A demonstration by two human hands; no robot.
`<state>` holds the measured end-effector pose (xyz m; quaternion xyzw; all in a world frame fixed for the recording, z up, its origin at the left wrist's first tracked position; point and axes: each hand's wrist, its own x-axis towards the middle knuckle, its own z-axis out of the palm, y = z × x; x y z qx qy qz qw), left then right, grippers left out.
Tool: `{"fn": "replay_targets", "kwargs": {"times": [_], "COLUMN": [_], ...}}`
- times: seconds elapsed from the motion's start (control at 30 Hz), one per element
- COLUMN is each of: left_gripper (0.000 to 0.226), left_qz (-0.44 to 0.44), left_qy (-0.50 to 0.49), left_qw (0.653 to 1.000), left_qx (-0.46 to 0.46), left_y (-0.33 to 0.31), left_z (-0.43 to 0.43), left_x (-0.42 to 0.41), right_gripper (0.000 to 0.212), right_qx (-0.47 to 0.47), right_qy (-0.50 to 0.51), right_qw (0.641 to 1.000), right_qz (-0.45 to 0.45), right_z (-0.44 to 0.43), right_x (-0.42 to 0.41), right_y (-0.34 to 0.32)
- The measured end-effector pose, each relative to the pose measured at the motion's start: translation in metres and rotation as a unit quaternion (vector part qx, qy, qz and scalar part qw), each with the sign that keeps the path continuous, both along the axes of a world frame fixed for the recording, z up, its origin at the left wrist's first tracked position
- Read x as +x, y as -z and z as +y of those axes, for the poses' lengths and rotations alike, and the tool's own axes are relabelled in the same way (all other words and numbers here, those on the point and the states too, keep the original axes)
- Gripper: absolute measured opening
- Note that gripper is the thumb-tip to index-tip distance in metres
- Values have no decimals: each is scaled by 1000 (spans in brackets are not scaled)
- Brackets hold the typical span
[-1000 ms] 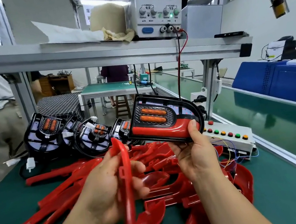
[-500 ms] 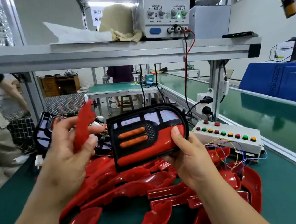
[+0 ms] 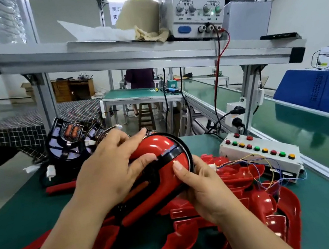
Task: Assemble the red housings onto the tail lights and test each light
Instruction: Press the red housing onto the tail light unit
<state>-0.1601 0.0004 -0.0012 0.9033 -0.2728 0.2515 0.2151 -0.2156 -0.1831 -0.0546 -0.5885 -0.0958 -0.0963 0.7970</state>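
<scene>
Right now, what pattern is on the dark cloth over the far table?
White grid lines on the black tablecloth, head view.

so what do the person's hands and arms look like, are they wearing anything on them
Both are bare. The left hand and right hand show no gloves, rings or watch, and the forearms have no sleeves as far as the picture's edge. The fingernails that show are short and unpainted.

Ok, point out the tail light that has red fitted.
The tail light held between the left hand and right hand: red covers its rounded end. The other lights, stacked back left, show bare black frames and no red housing.
</scene>
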Motion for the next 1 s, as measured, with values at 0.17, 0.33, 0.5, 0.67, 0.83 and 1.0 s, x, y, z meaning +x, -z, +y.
{"fn": "replay_targets", "kwargs": {"times": [0.17,0.33,0.5,0.67,0.83,1.0], "left_gripper": [78,69,65,48,45,48], "left_qz": [-42,-59,-106,-116,-135,-133], "left_qy": [-9,12,46,71,70,69], "left_qw": [999,998,993,988,985,985], "left_qx": [11,-7,-23,-68,-80,-81], "left_y": [-2,1,3,7,10,12], "left_z": [-7,0,0,3,-5,-7], "left_x": [0,3,3,2,0,0], "right_gripper": [47,47,41,43,43,45], "right_qx": [35,38,44,54,66,65], "right_qy": [-21,-27,-35,-35,-44,-38], "right_qw": [999,999,998,998,997,997], "right_qz": [14,17,19,18,18,21], "right_z": [-2,0,3,4,6,6], "right_x": [-1,0,0,1,-1,0], "right_y": [-3,-2,1,1,0,2]}}
